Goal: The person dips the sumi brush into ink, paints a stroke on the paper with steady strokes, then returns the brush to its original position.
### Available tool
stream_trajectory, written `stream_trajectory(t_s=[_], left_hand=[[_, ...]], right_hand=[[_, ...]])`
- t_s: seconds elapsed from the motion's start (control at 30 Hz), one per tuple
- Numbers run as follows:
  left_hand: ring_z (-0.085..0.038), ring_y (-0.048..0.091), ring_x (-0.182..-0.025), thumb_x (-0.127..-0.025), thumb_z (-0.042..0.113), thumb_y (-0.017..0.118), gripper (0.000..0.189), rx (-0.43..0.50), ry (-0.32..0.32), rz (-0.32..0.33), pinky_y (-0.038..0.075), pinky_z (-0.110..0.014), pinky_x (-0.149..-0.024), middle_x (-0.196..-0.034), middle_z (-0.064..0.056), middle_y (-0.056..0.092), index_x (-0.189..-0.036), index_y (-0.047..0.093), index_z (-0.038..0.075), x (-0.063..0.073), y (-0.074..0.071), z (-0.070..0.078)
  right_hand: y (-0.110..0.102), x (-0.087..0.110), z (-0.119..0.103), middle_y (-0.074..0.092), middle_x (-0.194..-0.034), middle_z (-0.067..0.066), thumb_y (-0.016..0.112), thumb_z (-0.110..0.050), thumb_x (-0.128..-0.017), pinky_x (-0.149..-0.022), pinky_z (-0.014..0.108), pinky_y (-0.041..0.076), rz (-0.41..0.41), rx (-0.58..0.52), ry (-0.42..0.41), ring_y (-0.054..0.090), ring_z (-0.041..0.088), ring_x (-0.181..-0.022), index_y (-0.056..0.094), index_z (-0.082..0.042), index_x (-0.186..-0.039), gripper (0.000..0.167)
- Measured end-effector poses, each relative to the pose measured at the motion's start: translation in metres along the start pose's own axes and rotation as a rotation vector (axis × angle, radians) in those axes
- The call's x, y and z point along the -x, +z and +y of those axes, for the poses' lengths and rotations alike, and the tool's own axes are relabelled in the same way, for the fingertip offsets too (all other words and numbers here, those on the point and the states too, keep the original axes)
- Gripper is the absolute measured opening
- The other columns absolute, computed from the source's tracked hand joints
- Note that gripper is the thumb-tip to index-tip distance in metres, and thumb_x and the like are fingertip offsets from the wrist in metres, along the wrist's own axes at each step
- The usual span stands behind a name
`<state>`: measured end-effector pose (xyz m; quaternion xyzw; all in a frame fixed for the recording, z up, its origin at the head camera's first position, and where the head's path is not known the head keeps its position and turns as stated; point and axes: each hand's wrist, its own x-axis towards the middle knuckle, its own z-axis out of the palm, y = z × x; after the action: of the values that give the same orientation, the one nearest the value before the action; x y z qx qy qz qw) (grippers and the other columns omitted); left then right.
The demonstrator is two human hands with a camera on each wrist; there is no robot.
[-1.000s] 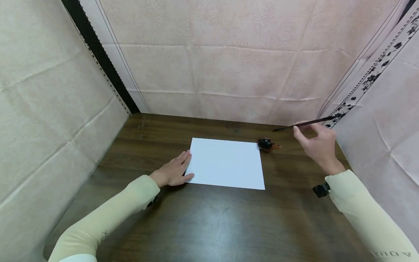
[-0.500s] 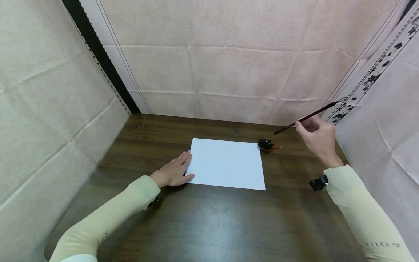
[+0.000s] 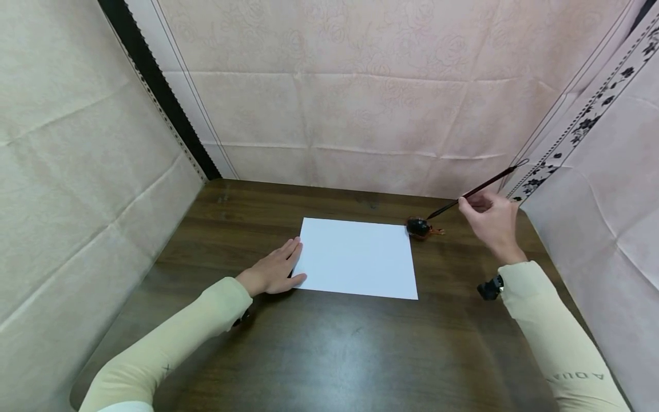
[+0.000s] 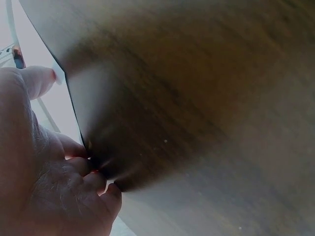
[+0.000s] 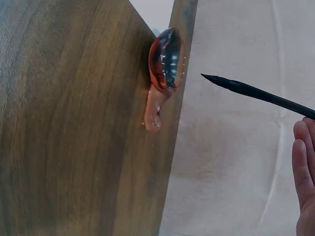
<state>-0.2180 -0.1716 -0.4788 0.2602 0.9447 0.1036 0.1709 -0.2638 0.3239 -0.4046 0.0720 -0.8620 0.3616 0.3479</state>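
A white sheet of paper [image 3: 357,258] lies on the wooden table. Fingers straight and spread, my left hand [image 3: 273,268] rests on its left edge; the left wrist view shows the palm side of this hand [image 4: 54,182] at the paper's edge [image 4: 61,105]. My right hand [image 3: 491,223] pinches a dark calligraphy brush [image 3: 481,186], its pointed tip slanting down to the left and its hanging loop up to the right. In the head view the tip reaches the rim of a small reddish-brown, spoon-shaped ink dish [image 3: 418,228]. The right wrist view shows the dark bristles [image 5: 231,84] beside this dish [image 5: 166,61].
The dish stands at the paper's top right corner, its short handle pointing right. Pale cloth [image 3: 360,114] hangs behind the table [image 3: 334,355] and along both sides, with a black-flowered border [image 3: 587,123] at right.
My right hand first tilted the brush steeper, tip down, then moved left and down, bringing the tip to the ink dish. My left hand and the paper have stayed in place.
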Motion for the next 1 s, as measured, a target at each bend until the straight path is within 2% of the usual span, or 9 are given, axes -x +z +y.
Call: stream_trajectory(t_s=[0.3, 0.5, 1.0], left_hand=[[-0.041, 0.009, -0.166, -0.109, 0.049, 0.048, 0.087, -0.005, 0.002, 0.006, 0.019, -0.056, -0.133, -0.178, -0.023, 0.006, -0.167, 0.012, -0.006, 0.000, 0.000, 0.000], [-0.041, 0.009, -0.166, -0.108, 0.049, 0.048, 0.087, -0.004, 0.003, 0.006, 0.019, -0.057, -0.133, -0.178, -0.023, 0.006, -0.166, 0.012, -0.006, 0.000, 0.000, 0.000], [-0.039, 0.007, -0.167, -0.110, 0.049, 0.045, 0.087, -0.007, 0.011, -0.004, 0.020, -0.056, -0.133, -0.178, -0.023, 0.004, -0.166, 0.010, -0.006, 0.000, 0.001, -0.002]], right_hand=[[0.015, 0.010, 0.004, 0.081, -0.088, 0.017, 0.077, -0.020, -0.093, -0.068, -0.002, 0.039, -0.046, 0.020, 0.030, 0.053, -0.029, -0.072, 0.079, -0.003, -0.088, 0.018], [0.022, 0.013, 0.007, 0.081, -0.086, 0.018, 0.078, -0.020, -0.093, -0.067, -0.001, 0.040, -0.047, 0.017, 0.047, 0.053, -0.029, -0.071, 0.077, -0.003, -0.086, 0.018], [0.028, 0.021, 0.016, 0.081, -0.090, 0.016, 0.075, -0.025, -0.096, -0.067, 0.000, 0.040, -0.113, 0.035, 0.070, 0.054, -0.025, -0.073, 0.077, -0.004, -0.092, 0.021]])
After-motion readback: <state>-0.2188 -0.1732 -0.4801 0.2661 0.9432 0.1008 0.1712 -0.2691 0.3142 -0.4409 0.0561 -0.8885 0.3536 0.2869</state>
